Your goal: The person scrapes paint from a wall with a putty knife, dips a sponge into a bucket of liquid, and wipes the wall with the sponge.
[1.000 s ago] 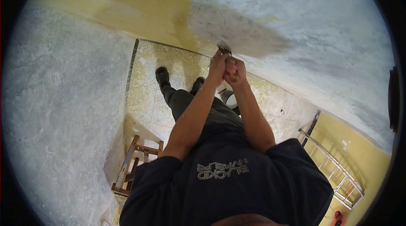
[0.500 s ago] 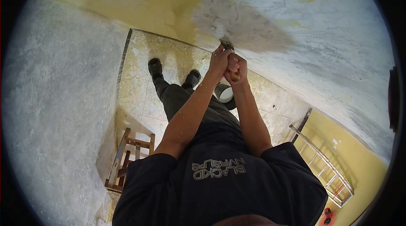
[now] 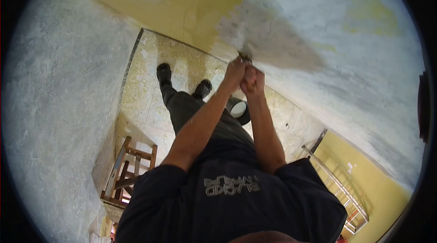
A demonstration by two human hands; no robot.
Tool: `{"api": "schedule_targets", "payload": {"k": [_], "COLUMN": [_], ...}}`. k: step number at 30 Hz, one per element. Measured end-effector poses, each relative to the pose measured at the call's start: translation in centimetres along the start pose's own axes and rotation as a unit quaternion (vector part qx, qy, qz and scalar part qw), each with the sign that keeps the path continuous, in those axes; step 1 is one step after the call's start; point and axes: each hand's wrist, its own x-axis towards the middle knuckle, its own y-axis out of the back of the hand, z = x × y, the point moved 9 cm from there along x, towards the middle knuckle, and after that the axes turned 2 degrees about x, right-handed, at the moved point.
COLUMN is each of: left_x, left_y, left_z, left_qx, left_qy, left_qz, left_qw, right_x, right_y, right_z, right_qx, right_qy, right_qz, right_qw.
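Both of my hands are closed on a scraper, whose dark blade end meets the wall in front of me. My left hand grips close to the blade. Beside it, my right hand wraps round the handle, which is mostly covered and blurred now. Yellow paint covers the wall to the left of the blade, while bare grey and whitish plaster spreads to the right.
A dark bucket with white inside stands below my hands. Paint flakes litter the tiled floor. A wooden stool is at lower left, and a metal ladder leans by the yellow wall at lower right.
The scraper and both hands have shifted slightly down in view, while the wall has moved right and down as my head turned. The wooden handle end shows less plainly now.
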Motion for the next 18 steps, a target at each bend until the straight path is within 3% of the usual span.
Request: {"api": "schedule_targets", "payload": {"k": [1,3,5,6,7,9,10,11,12,13,15,17,18], "left_x": [0.4,-2.8,-2.8,-2.8,-2.0,-2.7,-1.5,-1.7,-2.4,-2.5,-2.0,-2.7,-2.3], "left_y": [0.3,-0.3,-0.2,-0.2,-0.3,-1.0,-0.6,-0.8,-1.1,-0.8,-0.5,-0.7,-0.5], "left_z": [3.1,4.4,4.5,4.7,5.1,3.4,2.7,3.7,5.0,4.8,3.8,3.2,3.4], "left_qx": [0.0,-0.238,-0.249,-0.26,-0.27,-0.296,-0.158,-0.015,-0.268,-0.271,-0.27,-0.295,-0.26], "left_qy": [-0.006,0.239,0.248,0.251,0.244,0.275,0.119,-0.04,0.24,0.241,0.252,0.258,0.221], "left_qz": [0.003,0.015,0.003,-0.008,-0.021,-0.019,-0.016,-0.013,-0.011,-0.012,-0.019,0.006,0.01], "left_qw": [1.0,0.941,0.936,0.932,0.931,0.915,0.98,0.999,0.933,0.932,0.929,0.92,0.94], "right_x": [-0.6,-0.6,0.2,-0.3,-0.5,-1.6,-1.0,-1.1,-1.7,-1.5,-0.3,-1.0,-1.4], "right_y": [-1.2,-1.7,0.0,-1.4,-1.3,-2.3,-2.7,-3.3,-3.4,-3.2,-1.1,-1.0,-2.3], "right_z": [0.7,0.8,-0.3,0.2,0.1,0.4,0.3,0.1,0.0,0.0,0.1,0.4,0.5], "right_qx": [0.079,0.09,0.037,0.031,0.028,0.052,0.053,0.055,0.056,0.055,0.053,0.086,0.07], "right_qy": [-0.037,-0.047,0.014,-0.006,-0.008,-0.031,-0.031,-0.032,-0.032,-0.031,-0.012,-0.037,-0.043], "right_qz": [-0.029,-0.035,0.032,0.054,0.051,-0.045,-0.049,-0.058,-0.063,-0.061,0.05,0.031,-0.015], "right_qw": [0.996,0.994,0.999,0.998,0.998,0.997,0.997,0.996,0.996,0.996,0.997,0.995,0.996]}}
